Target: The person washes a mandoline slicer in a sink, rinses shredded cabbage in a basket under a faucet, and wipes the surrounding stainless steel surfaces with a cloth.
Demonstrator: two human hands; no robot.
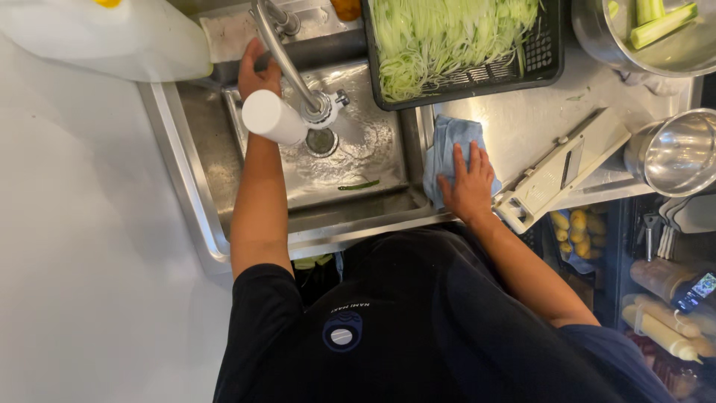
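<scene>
Pressing the blue cloth (450, 151) flat on the wet steel counter (522, 119) beside the sink (350, 164), the right hand (468, 186) lies spread, fingers splayed, and would wipe best with even pressure, clear of the white slicer (561, 170). The left hand (257, 73) reaches to the faucet (287, 60), its grip hidden. Shredded greens fill a black crate (548, 52); steel bowls (675, 153) crowd the cramped, wet station.
</scene>
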